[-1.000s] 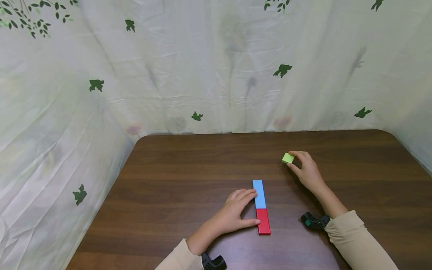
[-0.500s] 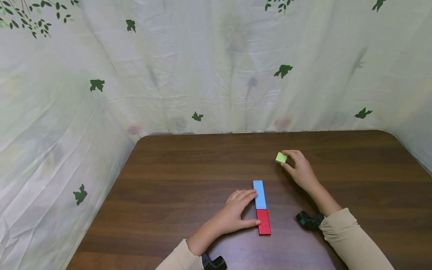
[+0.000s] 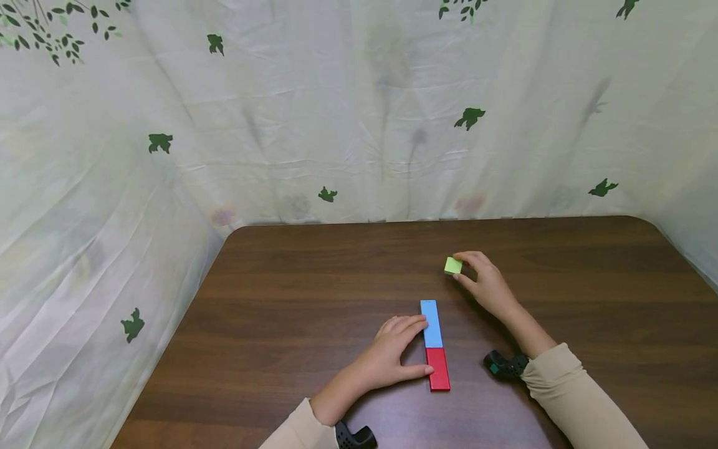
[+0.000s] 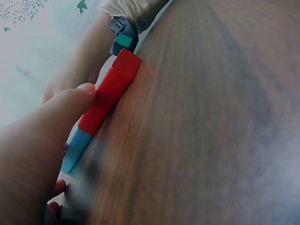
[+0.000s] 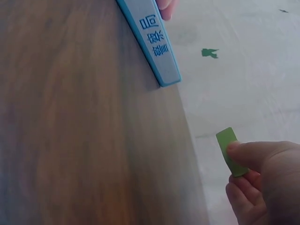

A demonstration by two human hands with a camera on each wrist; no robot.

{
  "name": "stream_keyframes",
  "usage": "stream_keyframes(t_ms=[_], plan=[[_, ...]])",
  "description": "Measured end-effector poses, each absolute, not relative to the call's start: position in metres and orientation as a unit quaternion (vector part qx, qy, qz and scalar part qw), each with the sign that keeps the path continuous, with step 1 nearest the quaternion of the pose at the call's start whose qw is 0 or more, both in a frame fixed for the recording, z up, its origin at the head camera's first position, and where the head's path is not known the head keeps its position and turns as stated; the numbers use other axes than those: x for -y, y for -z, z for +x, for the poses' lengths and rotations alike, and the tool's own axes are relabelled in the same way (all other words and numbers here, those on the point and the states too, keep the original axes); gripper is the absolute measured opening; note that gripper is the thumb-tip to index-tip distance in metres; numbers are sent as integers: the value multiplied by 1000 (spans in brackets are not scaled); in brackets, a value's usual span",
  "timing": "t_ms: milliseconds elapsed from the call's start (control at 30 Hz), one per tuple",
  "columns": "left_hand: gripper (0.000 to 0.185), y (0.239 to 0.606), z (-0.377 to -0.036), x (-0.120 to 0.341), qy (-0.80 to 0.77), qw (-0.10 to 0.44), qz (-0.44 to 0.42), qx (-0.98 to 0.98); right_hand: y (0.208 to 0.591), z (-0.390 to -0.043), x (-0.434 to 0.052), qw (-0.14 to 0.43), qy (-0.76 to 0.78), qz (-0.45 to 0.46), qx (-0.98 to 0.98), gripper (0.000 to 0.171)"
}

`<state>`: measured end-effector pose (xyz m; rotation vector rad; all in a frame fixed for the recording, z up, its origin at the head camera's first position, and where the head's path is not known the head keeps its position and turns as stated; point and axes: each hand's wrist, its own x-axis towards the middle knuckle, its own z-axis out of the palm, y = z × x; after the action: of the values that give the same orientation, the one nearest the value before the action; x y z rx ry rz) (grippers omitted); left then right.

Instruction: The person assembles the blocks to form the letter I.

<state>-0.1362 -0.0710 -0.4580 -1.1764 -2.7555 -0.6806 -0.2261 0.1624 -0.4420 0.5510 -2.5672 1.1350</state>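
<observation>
A light blue block [image 3: 431, 324] and a red block [image 3: 438, 369] lie end to end in one line on the table. My left hand [image 3: 384, 358] rests against their left side, fingertips at the blue block and thumb at the red block. In the left wrist view the thumb [image 4: 86, 89] touches the red block's [image 4: 105, 96] side. Beyond the blue block's far end, my right hand [image 3: 488, 287] pinches a small green block [image 3: 453, 265] between thumb and fingers. Seen from the right wrist, the blue block [image 5: 154, 44] has printed blue characters on its pale side.
The brown wooden table [image 3: 291, 268] ends at the back against a pale hanging cloth [image 3: 359, 125] with green bird and leaf prints. Black devices sit at both wrists, the right one [image 3: 505, 365] to the right of the blocks.
My right hand has carried the green block leftward, toward the line of the blue block. The left hand and the two lying blocks keep their places.
</observation>
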Motion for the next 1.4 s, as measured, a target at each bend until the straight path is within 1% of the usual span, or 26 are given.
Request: stream_keyframes(t_ms=[133,1133,1400], plan=[[71,459,-137,71,221,33,-382,897,444,-227,-159,143,-395,207,884,37],[72,457,-136,71,225,20,-375,899,452,-228,-138,95,-401,261,873,36],[71,457,-135,72,226,25,-380,897,455,-227,-135,81,-401,272,871,36]])
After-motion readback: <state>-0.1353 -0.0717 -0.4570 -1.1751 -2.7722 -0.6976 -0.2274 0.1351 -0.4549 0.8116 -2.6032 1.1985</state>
